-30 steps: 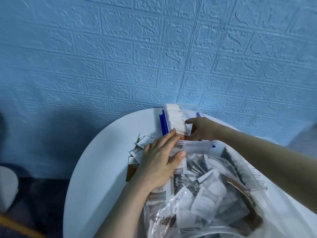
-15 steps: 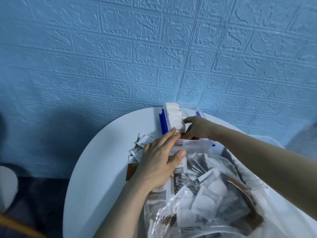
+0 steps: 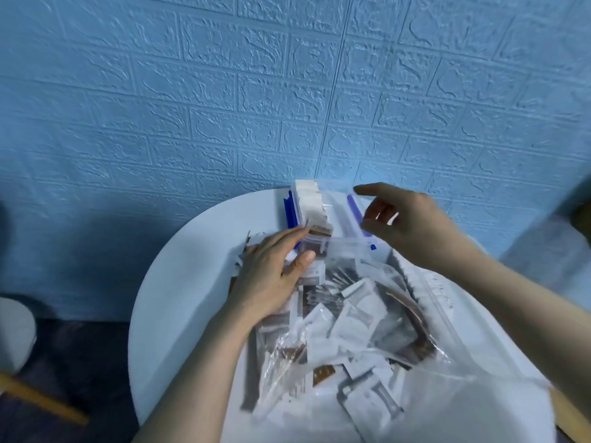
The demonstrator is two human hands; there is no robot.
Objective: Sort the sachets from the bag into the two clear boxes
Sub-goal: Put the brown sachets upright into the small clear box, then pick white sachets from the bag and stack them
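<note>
A round white worktop (image 3: 179,302) stands against a blue brick-pattern wall (image 3: 224,91). A clear box (image 3: 335,212) with blue latches sits at the far edge of the worktop, close to the wall. A row of white sachets (image 3: 311,203) stands upright in the left part of the box, packed front to back. The right part of the box appears unfilled, though blur limits the view.

A clear plastic bag (image 3: 415,362) lies open on the near half of the worktop, with its mouth just beside the near end of the box. Loose sachets (image 3: 355,318), white and brown, lie in a heap inside the bag. A few more sachets (image 3: 252,241) lie on the worktop to the left of the box, partly hidden under the left hand.

The left hand (image 3: 271,276) rests palm down over the bag mouth, fingers straight and together. Its fingertips (image 3: 299,231) touch the near end of the sachet row at the box edge. The thumb lies spread to the right.

The right hand (image 3: 406,225) hovers above the right side of the box. Its fingers are loosely spread and slightly bent, and it holds nothing. A second box cannot be identified in this view.
</note>
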